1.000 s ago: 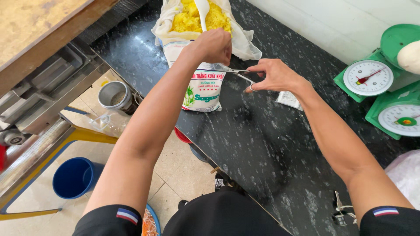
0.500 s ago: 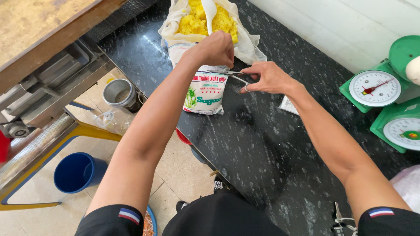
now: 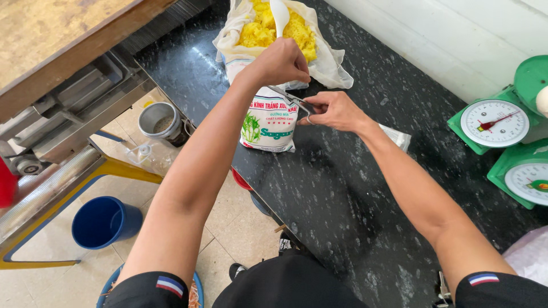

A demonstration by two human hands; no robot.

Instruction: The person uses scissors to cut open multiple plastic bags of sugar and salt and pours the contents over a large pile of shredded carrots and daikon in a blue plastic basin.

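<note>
Left hand (image 3: 282,61) fists the sack (image 3: 268,117) rim, steadying it on the bench (image 3: 342,194); right hand (image 3: 334,110) pinches scissors (image 3: 291,98) against the rim.

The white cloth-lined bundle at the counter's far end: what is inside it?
The cloth bundle holds a yellow crumbly mass with a white scoop standing in it. What lies beneath the surface is covered; the left hand hides its near edge.

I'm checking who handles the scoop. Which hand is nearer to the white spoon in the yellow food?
Left. The left hand grips the sugar bag top just below the white spoon; the right hand holds scissors lower, farther away.
</note>
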